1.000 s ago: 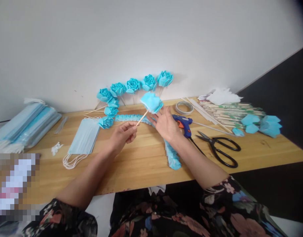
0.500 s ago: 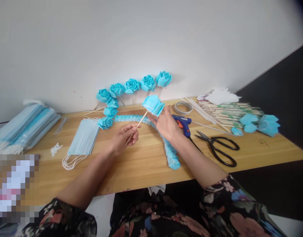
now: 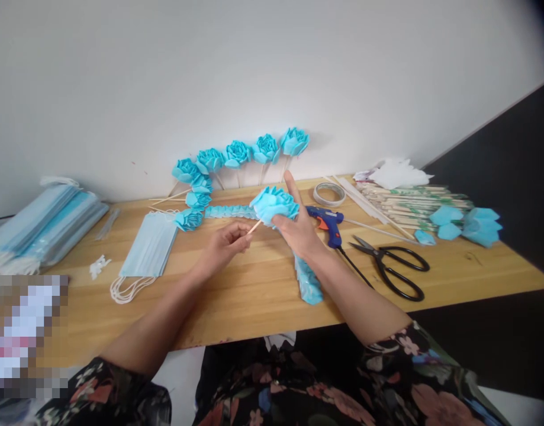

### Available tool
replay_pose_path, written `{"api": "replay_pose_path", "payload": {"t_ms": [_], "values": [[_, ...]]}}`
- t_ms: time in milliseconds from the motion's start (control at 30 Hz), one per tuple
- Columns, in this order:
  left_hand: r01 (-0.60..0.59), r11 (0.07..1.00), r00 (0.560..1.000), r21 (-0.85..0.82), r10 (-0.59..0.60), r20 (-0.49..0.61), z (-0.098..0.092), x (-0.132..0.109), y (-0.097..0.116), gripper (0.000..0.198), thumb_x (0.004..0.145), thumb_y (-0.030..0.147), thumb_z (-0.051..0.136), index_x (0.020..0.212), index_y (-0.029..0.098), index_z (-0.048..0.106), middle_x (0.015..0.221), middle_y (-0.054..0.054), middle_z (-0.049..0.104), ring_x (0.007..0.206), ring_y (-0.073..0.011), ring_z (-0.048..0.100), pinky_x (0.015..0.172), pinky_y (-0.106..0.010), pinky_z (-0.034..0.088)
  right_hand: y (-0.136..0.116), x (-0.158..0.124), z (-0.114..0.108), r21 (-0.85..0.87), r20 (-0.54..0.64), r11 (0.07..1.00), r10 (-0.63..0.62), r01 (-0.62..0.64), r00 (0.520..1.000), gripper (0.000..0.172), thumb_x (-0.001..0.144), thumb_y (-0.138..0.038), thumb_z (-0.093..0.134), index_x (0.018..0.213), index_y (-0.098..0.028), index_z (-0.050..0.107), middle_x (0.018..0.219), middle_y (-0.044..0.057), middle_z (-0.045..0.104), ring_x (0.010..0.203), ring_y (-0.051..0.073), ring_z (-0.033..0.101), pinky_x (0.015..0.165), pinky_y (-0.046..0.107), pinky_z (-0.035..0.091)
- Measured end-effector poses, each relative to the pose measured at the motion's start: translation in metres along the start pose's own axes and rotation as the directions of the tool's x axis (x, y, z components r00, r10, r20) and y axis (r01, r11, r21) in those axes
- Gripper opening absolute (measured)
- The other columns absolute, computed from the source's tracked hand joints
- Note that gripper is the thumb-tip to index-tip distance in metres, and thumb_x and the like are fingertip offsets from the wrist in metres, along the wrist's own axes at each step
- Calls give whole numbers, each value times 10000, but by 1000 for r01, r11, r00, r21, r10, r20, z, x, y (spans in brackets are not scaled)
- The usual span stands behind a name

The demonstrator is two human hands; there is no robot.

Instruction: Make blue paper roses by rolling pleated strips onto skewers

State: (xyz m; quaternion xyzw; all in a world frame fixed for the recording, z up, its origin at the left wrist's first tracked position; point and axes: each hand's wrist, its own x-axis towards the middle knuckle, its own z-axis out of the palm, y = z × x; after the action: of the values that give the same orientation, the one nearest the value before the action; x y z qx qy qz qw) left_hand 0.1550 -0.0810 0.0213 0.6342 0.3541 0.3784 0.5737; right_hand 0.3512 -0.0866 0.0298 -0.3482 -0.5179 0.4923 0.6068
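While the left hand [image 3: 231, 241] closes its thumb and fingers round a thin stick [image 3: 254, 227], a blue flower [image 3: 275, 204] sits at the stick's upper end, above the middle of the table [image 3: 236, 307]. Partly spread, the right hand [image 3: 302, 234] has its thumb against the flower's near edge and one finger pointing up; its other fingers are hidden, so I cannot tell whether they grip. Around the held flower, a blue strip [image 3: 229, 212] runs from 9 o'clock, partly hidden by the hands, to 5. More flowers [image 3: 237, 154] range from about 9 to just past 12, near the wall [image 3: 236, 71]. Towards 4 lies a glue gun [image 3: 334, 229], with scissors [image 3: 379, 254] farther out. Between 2 and 3 is a tape roll [image 3: 329, 203]; a heap of sticks [image 3: 409, 205] and loose petals [image 3: 482, 228] lie well out at 3. Face masks [image 3: 148, 247] lie between 8 and 9, a bigger pile of masks [image 3: 54, 219] at 9
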Motion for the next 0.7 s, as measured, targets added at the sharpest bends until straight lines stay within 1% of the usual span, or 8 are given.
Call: {"api": "replay_pose_path", "payload": {"t_ms": [67,167,267,333,400,467,567,700], "values": [[-71,996,997,48,73,-40,1,0,3,324,778,458,800,863,161,702,666,9,590,620,-115,509,614,-242,401,-7,-8,3,-94,53,995,-39,44,998,1124,701,-632,802,1616,-396,193,1260,22,662,1118,260,658,1074,469,513],[-148,976,982,159,164,-92,0,0,6,286,749,448,820,735,180,720,707,-23,640,703,-162,557,709,-278,435,-15,-19,8,-171,162,977,-102,130,981,1204,703,-622,817,1633,-389,89,1388,53,598,1238,300,617,1115,488,489],[-188,955,970,228,217,-112,-2,0,7,281,711,434,847,639,202,706,703,-37,656,778,-215,588,822,-331,467,-14,-24,10,-239,242,950,-144,202,960,1215,697,-630,818,1631,-403,76,1432,61,570,1324,332,561,1179,543,419],[-210,945,964,250,244,-111,-4,0,6,277,723,409,839,607,207,690,701,-39,647,797,-225,591,855,-343,473,-10,-25,10,-278,277,931,-159,238,948,1210,684,-616,831,1628,-412,102,1414,57,585,1346,341,540,1229,575,340],[-232,935,960,267,265,-95,-5,0,3,272,754,378,816,597,203,679,704,-39,632,794,-219,596,858,-340,472,-6,-26,9,-304,305,916,-167,262,938,1204,675,-585,849,1623,-420,126,1396,50,598,1353,346,530,1261,595,268],[-260,922,954,287,290,-69,-6,0,0,263,788,349,789,604,199,675,713,-41,626,804,-216,610,859,-335,468,-2,-26,9,-321,317,908,-164,268,934,1183,677,-559,856,1616,-429,148,1392,44,600,1356,353,524,1272,610,236],[-299,902,945,312,326,-36,-6,0,1,208,808,330,775,665,201,696,783,-56,658,842,-223,625,861,-339,464,0,-26,9,-338,308,900,-172,276,936,1143,702,-528,847,1612,-431,161,1391,46,601,1361,364,517,1266,626,249],[-302,901,944,313,329,-36,-4,0,10,232,759,360,825,663,204,682,809,-65,672,837,-228,615,857,-345,456,-1,-26,8,-356,360,870,-207,340,910,1124,772,-480,804,1624,-422,73,1407,51,594,1360,352,526,1276,610,233]]}}
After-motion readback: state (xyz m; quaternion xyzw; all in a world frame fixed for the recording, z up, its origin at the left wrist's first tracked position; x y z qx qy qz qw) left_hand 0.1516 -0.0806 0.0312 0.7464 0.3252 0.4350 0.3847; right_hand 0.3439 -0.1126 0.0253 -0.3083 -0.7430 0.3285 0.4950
